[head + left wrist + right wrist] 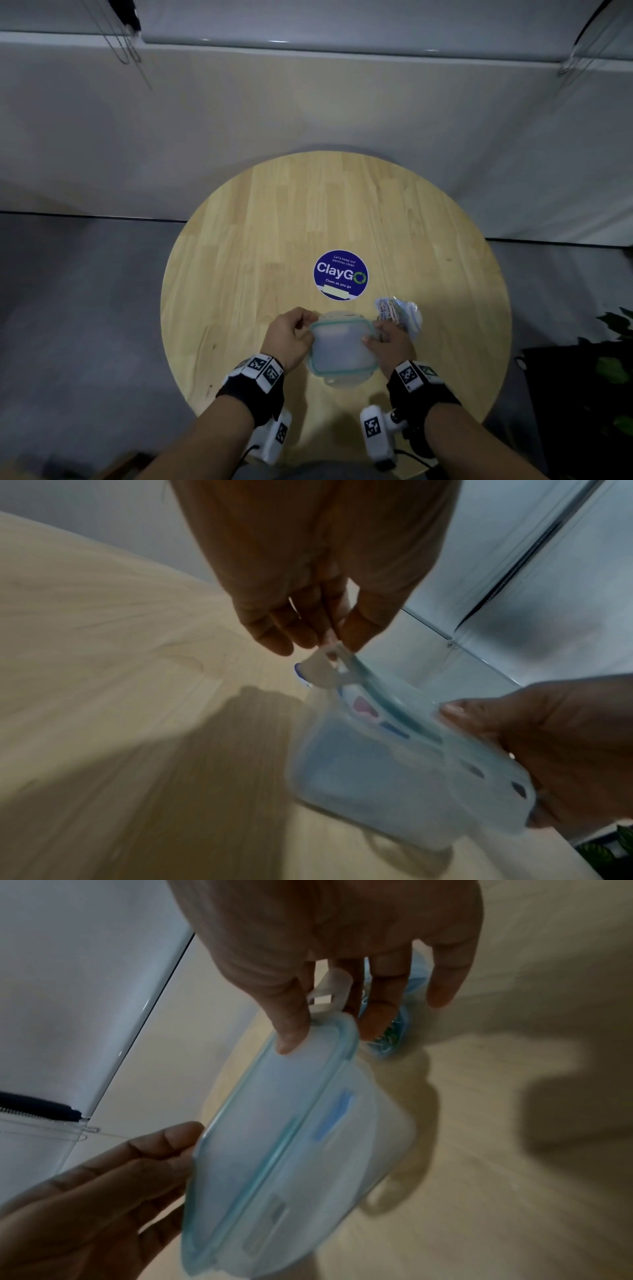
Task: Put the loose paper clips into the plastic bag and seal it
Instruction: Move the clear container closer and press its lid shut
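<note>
Both hands hold a translucent plastic container [342, 349] with a teal-rimmed lid, tilted a little above the round wooden table [274, 240]. My left hand [291, 334] pinches a latch flap [325, 666] at the lid's left edge. My right hand [390, 342] grips the right edge, thumb [291, 1031] on the lid [260, 1110] and fingers down the side. Just beyond the right hand, a clear plastic bag [399, 313] with coloured paper clips inside lies on the table, partly hidden by the fingers. The container's contents do not show through its cloudy walls.
A round blue ClayGo sticker [340, 275] sits on the table's middle, beyond the container. A pale wall stands behind the table. Green plant leaves [616, 370] show off the table's right edge. Bare wood lies to the left of the hands.
</note>
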Tool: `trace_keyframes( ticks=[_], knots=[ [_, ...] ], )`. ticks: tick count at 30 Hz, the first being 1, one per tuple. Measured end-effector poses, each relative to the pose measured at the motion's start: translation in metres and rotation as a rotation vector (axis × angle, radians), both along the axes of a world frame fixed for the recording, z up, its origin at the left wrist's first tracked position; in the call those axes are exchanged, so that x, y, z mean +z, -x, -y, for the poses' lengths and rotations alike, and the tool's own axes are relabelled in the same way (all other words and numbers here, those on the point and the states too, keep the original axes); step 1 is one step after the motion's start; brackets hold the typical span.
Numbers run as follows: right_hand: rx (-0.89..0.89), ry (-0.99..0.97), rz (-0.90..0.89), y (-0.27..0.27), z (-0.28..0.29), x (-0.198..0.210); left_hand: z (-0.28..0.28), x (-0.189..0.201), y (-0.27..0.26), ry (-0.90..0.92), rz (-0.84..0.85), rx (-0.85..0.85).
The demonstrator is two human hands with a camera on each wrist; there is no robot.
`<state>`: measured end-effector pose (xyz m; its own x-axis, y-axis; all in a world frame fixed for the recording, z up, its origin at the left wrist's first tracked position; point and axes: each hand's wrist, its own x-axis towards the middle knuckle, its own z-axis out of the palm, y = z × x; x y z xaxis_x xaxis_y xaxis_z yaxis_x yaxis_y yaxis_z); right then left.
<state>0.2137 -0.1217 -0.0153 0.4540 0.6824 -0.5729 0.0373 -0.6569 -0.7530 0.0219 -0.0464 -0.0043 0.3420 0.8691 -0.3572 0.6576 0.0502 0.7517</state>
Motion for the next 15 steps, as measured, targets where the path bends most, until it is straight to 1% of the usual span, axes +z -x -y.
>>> trace_keyframes(
  ticks=[2, 3, 5, 8, 9, 12, 15],
  knots=[
    [0.039, 0.022, 0.041, 0.000, -0.001, 0.000, 0.004, -0.004, 0.003, -0.052, -0.001, 0.035],
    [0.058, 0.037, 0.059, -0.001, -0.001, 0.000, 0.005, -0.005, 0.004, -0.045, -0.007, 0.047],
    [0.097, 0.074, 0.096, -0.002, -0.004, -0.002, 0.008, -0.009, 0.006, 0.025, -0.019, 0.070],
    [0.106, 0.170, 0.100, -0.004, -0.006, -0.010, 0.006, -0.017, 0.007, 0.171, 0.069, 0.181],
    [0.079, 0.189, 0.058, -0.005, -0.006, -0.014, 0.005, -0.019, 0.008, 0.195, 0.078, 0.215],
    [-0.041, 0.192, -0.148, -0.006, -0.006, -0.017, 0.002, -0.022, 0.009, 0.236, 0.091, 0.258],
    [-0.073, 0.179, -0.283, -0.008, -0.004, -0.013, 0.001, -0.023, 0.009, 0.258, 0.120, 0.261]
  ],
)
